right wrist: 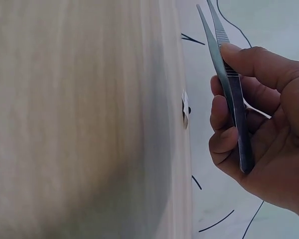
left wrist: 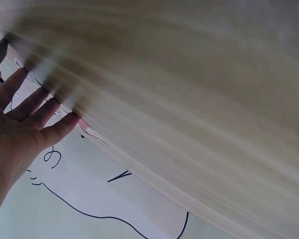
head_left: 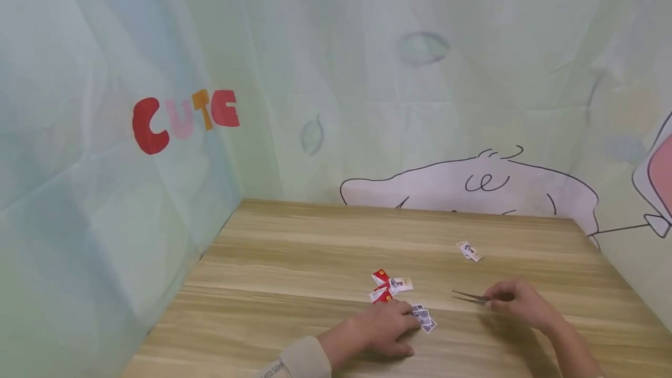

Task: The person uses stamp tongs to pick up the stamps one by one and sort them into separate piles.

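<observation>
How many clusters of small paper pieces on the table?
3: a mostly red cluster just beyond the left hand; a grey cluster partly covered by it; a pale cluster farther back, beyond the tweezers. The left hand may hide more.

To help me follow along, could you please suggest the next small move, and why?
Probably bring the slim metal tweezers left towards the small grey, white-bordered rectangular pieces: the right hand holds the tweezers with their tips apart and nothing between them, and the left hand rests at that overlapping pile's edge.
</observation>
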Action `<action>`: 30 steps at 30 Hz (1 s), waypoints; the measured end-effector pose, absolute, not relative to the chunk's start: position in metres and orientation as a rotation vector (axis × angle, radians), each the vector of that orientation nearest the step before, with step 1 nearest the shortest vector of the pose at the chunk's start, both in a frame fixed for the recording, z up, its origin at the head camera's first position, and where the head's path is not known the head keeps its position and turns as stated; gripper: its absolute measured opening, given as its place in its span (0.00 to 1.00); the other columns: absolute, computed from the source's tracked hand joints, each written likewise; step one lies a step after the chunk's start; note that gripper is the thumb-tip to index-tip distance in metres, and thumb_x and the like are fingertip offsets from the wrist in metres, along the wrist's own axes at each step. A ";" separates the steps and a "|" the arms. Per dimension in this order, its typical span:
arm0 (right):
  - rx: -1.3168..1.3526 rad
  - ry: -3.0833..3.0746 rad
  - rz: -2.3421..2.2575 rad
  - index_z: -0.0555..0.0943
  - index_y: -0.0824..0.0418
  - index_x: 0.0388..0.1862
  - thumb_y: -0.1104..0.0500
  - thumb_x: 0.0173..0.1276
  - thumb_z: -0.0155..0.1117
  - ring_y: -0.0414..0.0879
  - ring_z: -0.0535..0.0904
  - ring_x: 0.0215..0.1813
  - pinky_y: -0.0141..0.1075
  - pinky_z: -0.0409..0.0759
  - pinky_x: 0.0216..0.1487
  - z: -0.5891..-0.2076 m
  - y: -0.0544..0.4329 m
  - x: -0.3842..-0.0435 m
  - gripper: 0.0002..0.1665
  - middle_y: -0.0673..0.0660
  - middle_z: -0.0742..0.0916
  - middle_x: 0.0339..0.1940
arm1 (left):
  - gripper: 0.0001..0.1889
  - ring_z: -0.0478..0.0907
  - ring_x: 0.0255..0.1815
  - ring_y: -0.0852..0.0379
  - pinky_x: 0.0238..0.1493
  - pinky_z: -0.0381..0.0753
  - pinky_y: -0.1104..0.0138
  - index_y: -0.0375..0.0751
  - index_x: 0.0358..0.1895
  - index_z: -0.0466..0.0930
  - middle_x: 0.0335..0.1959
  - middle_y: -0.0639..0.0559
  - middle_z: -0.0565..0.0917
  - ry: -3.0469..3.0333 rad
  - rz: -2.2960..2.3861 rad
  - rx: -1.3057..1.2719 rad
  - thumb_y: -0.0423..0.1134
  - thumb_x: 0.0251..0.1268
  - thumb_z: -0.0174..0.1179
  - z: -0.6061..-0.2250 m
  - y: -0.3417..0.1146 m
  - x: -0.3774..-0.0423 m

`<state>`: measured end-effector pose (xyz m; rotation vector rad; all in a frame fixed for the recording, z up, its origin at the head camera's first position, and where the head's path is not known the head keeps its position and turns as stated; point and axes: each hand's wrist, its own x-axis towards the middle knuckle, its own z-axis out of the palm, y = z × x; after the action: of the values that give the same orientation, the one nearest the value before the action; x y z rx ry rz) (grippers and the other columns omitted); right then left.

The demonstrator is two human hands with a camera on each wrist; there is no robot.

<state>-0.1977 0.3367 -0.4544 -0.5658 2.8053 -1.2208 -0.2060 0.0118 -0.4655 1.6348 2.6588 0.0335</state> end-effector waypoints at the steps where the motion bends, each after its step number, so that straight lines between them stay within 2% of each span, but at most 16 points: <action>1: -0.589 2.808 -1.219 0.83 0.64 0.35 0.63 0.56 0.67 0.38 0.76 0.34 0.32 0.73 0.37 -0.455 0.336 -0.198 0.07 0.47 0.84 0.31 | 0.25 0.69 0.47 0.65 0.49 0.69 0.73 0.53 0.56 0.76 0.49 0.56 0.73 2.661 0.035 1.638 0.57 0.56 0.61 -0.465 0.012 -0.206; 7: -0.700 2.759 -1.259 0.83 0.67 0.33 0.69 0.55 0.65 0.37 0.76 0.32 0.32 0.75 0.34 -0.455 0.331 -0.198 0.06 0.48 0.84 0.30 | 0.24 0.69 0.47 0.65 0.48 0.69 0.73 0.52 0.55 0.76 0.48 0.56 0.73 2.667 0.041 1.640 0.56 0.56 0.61 -0.465 0.012 -0.205; 18: -0.758 2.746 -1.217 0.83 0.66 0.33 0.66 0.55 0.67 0.36 0.76 0.32 0.32 0.75 0.34 -0.458 0.319 -0.196 0.06 0.47 0.84 0.29 | 0.26 0.69 0.47 0.64 0.49 0.69 0.73 0.51 0.57 0.76 0.49 0.55 0.73 2.665 0.039 1.640 0.57 0.56 0.61 -0.466 0.013 -0.206; 30: -0.804 2.682 -1.175 0.83 0.64 0.32 0.63 0.55 0.67 0.36 0.76 0.33 0.33 0.75 0.34 -0.462 0.311 -0.203 0.06 0.47 0.84 0.30 | 0.29 0.68 0.55 0.61 0.55 0.66 0.71 0.50 0.61 0.72 0.56 0.53 0.72 2.653 0.005 1.628 0.57 0.58 0.59 -0.464 0.013 -0.205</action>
<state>-0.2029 0.3111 -0.4623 -0.8040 2.6821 -1.1747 -0.2054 0.0126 -0.4635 1.6279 2.6532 0.0047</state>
